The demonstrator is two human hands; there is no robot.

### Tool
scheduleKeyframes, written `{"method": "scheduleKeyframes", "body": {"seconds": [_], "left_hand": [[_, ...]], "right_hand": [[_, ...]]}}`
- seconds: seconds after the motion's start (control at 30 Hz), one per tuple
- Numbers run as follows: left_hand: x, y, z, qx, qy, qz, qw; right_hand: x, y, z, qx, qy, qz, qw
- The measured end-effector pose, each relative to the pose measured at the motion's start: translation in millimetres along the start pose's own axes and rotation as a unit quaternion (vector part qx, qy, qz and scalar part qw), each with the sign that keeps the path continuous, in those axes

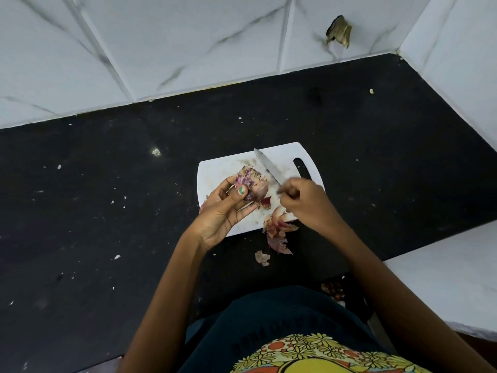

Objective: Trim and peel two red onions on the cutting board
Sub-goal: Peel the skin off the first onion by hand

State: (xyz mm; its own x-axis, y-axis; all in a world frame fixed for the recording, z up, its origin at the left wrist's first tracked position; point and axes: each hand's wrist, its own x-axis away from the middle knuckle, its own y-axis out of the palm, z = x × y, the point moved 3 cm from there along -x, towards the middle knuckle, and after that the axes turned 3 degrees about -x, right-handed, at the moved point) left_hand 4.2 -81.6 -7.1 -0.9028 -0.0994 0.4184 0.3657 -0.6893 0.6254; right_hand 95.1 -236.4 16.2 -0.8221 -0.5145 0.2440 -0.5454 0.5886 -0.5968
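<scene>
The left hand (224, 211) cups a red onion (251, 184) in curled fingers, thumb pressed on its skin, lifted just over the nine o'clock side of the white cutting board (285, 157) on the dark worktop (107, 211). The right hand (304, 200) is closed round the handle of a knife (266, 165), whose blade runs toward eleven o'clock and passes just beside the onion's three o'clock flank. I judge peeling is under way; loose skins (278, 232) lie at the board's six o'clock edge.
</scene>
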Motion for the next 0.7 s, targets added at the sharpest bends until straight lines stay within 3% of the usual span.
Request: {"method": "scheduleKeyframes", "body": {"seconds": [0.13,0.27,0.53,0.7], "left_hand": [[0,2,0,-0.002,0.004,-0.011,1.0],[-1,2,1,-0.016,0.016,-0.016,1.0],[1,0,3,-0.014,0.018,-0.004,1.0],[1,1,4,-0.011,0.023,-0.003,1.0]], "right_hand": [[4,-11,-31,-0.224,0.014,-0.054,0.973],[5,-9,-44,-0.168,-0.023,-0.053,0.984],[5,-10,-50,-0.15,-0.05,-0.024,0.987],[5,-10,-49,-0.161,-0.05,-0.045,0.985]]}}
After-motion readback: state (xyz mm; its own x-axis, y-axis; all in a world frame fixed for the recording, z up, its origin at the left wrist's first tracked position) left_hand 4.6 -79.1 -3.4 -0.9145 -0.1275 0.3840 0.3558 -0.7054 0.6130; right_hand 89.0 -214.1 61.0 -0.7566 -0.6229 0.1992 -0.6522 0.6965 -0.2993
